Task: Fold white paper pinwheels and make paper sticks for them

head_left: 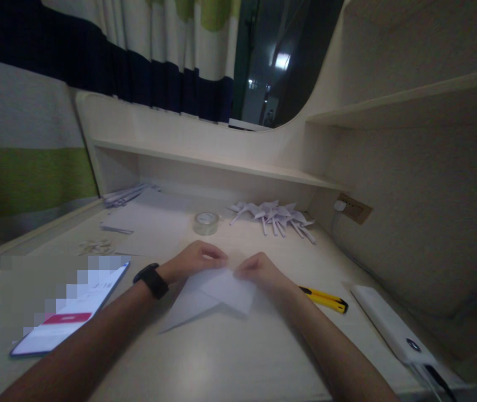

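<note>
A white sheet of paper [222,293], partly folded or cut into pointed flaps, lies at the middle of the desk under both hands. My left hand [199,261], with a black watch on its wrist, pinches the paper's far edge between thumb and fingers. Just to the right, my right hand [261,271] has its fingers closed on the same paper near its far right edge. The fingertips of the two hands are close together but apart. A yellow utility knife [325,300] lies to the right of my right forearm.
Behind the hands stands a roll of clear tape [205,223]. Several paper pinwheels [272,215] lie at the back right, blank paper sheets [154,215] at the back left. A phone [75,312] is at left, a white power bank [389,324] with cables at right. A shelf [222,162] overhangs the back.
</note>
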Motion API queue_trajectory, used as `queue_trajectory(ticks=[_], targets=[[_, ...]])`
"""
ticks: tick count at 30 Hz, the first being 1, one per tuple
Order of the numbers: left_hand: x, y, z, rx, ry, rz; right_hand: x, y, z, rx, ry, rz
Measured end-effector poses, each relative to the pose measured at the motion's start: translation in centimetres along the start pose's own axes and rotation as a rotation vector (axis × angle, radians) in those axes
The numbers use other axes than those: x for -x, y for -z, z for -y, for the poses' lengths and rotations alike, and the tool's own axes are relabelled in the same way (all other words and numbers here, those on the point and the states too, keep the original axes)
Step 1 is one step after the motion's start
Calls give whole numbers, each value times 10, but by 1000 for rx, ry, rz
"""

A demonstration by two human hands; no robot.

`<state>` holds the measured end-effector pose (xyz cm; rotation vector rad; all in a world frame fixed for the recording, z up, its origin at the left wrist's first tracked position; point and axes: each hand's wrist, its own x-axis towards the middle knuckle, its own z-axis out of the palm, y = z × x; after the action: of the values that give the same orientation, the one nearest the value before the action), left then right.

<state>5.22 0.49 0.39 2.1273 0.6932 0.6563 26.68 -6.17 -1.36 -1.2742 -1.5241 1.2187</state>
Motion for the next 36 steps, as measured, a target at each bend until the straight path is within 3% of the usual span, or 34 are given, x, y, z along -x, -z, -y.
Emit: queue_trajectory(ticks=[4,8,36], targets=[[1,-9,-4,-116,-12,166,1,-6,2,82,4,46],[2,-11,-4,-99,-34,250,2,-9,4,111,15,48],[4,-3,1,-40,44,228,0,-12,2,108,-40,-41]])
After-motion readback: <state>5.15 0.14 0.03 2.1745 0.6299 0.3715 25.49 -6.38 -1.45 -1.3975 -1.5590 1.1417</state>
